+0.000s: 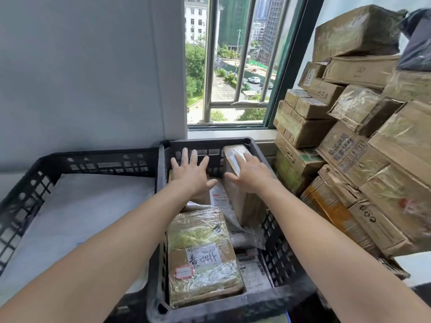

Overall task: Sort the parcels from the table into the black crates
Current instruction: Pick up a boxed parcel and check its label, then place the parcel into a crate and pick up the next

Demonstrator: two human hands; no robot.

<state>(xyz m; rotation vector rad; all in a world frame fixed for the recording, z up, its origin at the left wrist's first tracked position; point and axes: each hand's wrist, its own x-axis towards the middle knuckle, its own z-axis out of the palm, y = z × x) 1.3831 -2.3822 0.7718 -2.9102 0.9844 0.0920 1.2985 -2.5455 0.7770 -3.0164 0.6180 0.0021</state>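
Note:
Two black crates stand side by side under the window. The right crate (275,231) holds several parcels: a taped cardboard box with a handwritten label (200,255) at the front, grey mailer bags (245,231), and a tall brown box (240,197) standing on end at the back right. My right hand (249,173) lies with straight fingers on top of that tall box. My left hand (191,171) is spread flat over a low parcel at the crate's back left, mostly hiding it. The left crate (77,164) holds a large white bag (77,213).
A tall, uneven stack of taped cardboard boxes (363,141) rises close to the right of the crate. A barred window (233,66) is straight ahead, a grey wall (81,66) to the left.

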